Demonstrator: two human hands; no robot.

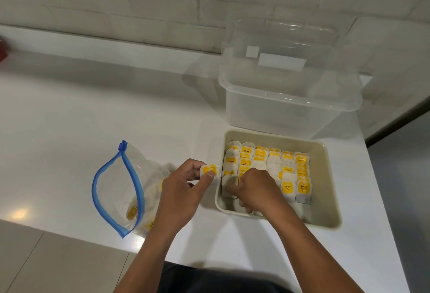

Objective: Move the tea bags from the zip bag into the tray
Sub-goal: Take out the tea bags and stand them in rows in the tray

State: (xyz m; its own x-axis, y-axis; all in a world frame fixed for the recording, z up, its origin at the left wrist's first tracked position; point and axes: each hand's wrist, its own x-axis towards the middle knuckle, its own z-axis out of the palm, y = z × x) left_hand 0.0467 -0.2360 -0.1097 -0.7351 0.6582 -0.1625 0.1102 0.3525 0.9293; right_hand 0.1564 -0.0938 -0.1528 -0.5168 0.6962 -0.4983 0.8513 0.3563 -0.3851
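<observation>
A beige tray (330,199) sits on the white counter, with rows of white tea bags (288,169) with yellow tags standing in it. My left hand (183,188) pinches a small stack of tea bags (210,172) just outside the tray's left rim. Inside the tray at its front left, my right hand (256,188) has its fingers curled on a tea bag (230,183). The clear zip bag (116,190) with a blue zipper lies open to the left, a few tea bags still inside.
A clear plastic storage box (288,97) with its lid on stands behind the tray against the brick wall. The counter's front edge runs below the zip bag, its right edge just past the tray. A red object (2,48) sits at the far left.
</observation>
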